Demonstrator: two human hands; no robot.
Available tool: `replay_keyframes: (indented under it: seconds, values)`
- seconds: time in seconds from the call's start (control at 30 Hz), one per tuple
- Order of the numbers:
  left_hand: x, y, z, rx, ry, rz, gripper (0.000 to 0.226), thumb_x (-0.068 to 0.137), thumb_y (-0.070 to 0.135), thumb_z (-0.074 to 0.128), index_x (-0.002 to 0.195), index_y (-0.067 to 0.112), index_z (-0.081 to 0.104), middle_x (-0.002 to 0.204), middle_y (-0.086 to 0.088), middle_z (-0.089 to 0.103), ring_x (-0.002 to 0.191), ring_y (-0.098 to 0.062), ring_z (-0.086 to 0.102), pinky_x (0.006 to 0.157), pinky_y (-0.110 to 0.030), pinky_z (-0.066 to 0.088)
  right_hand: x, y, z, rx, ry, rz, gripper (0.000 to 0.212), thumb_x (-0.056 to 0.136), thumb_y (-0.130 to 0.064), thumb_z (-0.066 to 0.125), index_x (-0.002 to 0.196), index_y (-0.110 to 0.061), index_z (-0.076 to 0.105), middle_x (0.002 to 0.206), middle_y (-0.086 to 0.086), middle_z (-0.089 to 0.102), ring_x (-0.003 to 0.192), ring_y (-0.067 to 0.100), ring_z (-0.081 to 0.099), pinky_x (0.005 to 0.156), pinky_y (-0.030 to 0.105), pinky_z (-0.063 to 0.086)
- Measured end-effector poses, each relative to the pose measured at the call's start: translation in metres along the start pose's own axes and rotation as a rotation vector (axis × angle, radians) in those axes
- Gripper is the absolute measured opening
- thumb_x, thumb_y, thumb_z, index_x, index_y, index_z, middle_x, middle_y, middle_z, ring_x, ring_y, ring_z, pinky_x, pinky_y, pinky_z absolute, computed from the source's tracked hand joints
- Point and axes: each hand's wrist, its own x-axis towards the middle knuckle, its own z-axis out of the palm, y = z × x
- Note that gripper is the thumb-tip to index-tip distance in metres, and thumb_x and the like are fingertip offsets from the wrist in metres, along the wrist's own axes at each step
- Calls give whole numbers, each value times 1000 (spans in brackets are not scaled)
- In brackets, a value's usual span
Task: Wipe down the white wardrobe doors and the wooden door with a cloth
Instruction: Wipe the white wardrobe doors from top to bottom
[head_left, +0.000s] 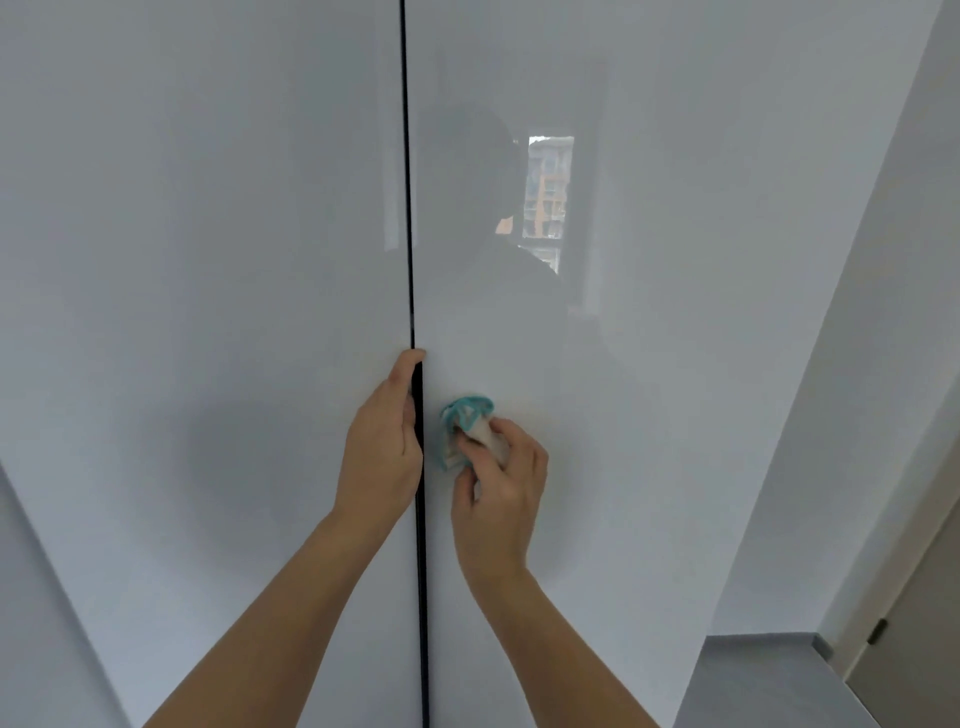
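Two glossy white wardrobe doors fill the view, the left door (208, 312) and the right door (675, 364), split by a thin dark gap (410, 208). My left hand (382, 436) lies against the left door at the gap, with its fingers curled into the gap around the door's edge. My right hand (501, 488) grips a crumpled teal and white cloth (467, 426) and holds it against the right door just beside the gap. A strip of the wooden door (914, 639) shows at the bottom right corner.
A white wall (857, 415) runs along the right of the wardrobe. Grey floor (753, 686) shows at the bottom right. The glossy right door reflects a window and a dark figure.
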Motion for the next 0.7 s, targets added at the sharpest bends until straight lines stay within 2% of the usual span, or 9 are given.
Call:
replay_keyframes:
  seconds: [0.07, 0.17, 0.33, 0.43, 0.57, 0.7]
  values:
    - [0, -1, 0, -26, -3, 4, 47, 94, 17, 31, 138, 30, 43, 74, 8, 48, 68, -11, 50, 67, -17, 41, -5, -4, 6, -55, -31, -66, 24, 85, -7, 60, 99, -19, 75, 121, 0, 57, 109, 24, 49, 85, 40, 46]
    - [-1, 0, 0, -53, 0, -3, 47, 92, 20, 29, 136, 31, 44, 74, 5, 50, 69, -12, 51, 66, -18, 42, -9, -5, 9, -105, -51, -123, 26, 90, -18, 51, 98, -19, 75, 119, 1, 62, 106, 27, 53, 84, 39, 45]
    - [-1, 3, 4, 5, 31, -9, 41, 101, 12, 35, 138, 28, 44, 75, 18, 45, 69, -1, 49, 66, -13, 36, -2, 10, -8, -206, -76, -313, 29, 86, -8, 58, 104, -25, 73, 118, -2, 64, 103, 23, 53, 75, 33, 43]
    - [-1, 6, 7, 59, 56, 1, 41, 99, 10, 44, 137, 25, 44, 77, 20, 44, 72, 1, 49, 67, -10, 35, 3, 26, -24, -259, -87, -377, 29, 87, -9, 57, 102, -26, 74, 117, -6, 65, 103, 20, 54, 74, 33, 41]
    - [-1, 6, 12, 66, 98, -10, 42, 97, 7, 47, 136, 23, 45, 78, 21, 43, 74, 5, 47, 68, -9, 34, 5, 66, -58, -304, -56, -335, 35, 75, 1, 68, 96, -26, 75, 116, -7, 66, 104, 21, 56, 74, 38, 42]
    - [-2, 7, 14, 81, 113, -14, 42, 97, 5, 46, 135, 23, 44, 75, 17, 43, 70, 0, 46, 65, -12, 34, 19, 105, -100, -334, -17, -135, 42, 67, 11, 70, 93, -21, 75, 116, -4, 66, 108, 23, 56, 74, 38, 46]
